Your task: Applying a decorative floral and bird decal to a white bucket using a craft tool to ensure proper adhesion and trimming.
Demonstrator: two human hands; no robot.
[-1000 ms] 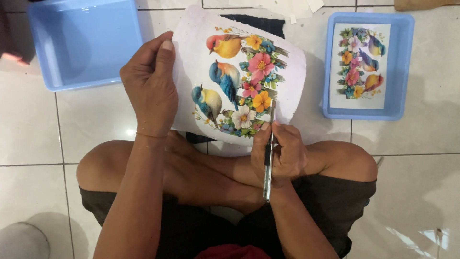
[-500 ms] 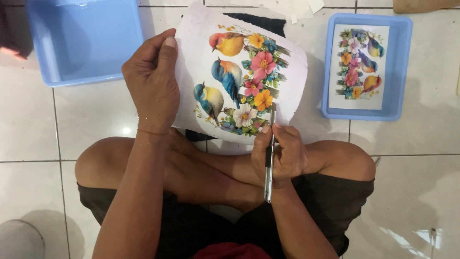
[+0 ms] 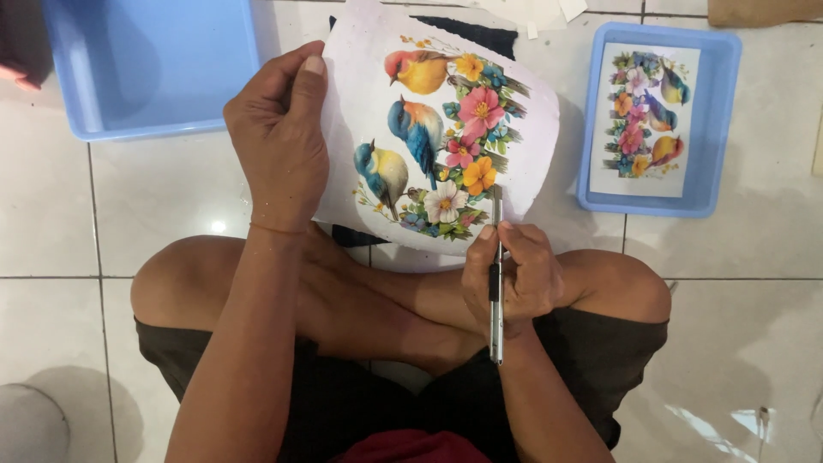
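Left hand [image 3: 279,141]: grips left edge of bird-and-flower print sheet [image 3: 437,137], thumb on top.
Right hand [image 3: 513,276]: fingers closed round craft knife [image 3: 495,283], tip touching sheet's lower flowers.

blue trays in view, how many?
2: one blue tray top left beyond the left hand; another top right holding a bird print.

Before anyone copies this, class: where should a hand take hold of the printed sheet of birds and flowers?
Probably the bare white left margin of the sheet, from the left, as the left hand does: no print there, and away from the craft knife working the lower right edge.
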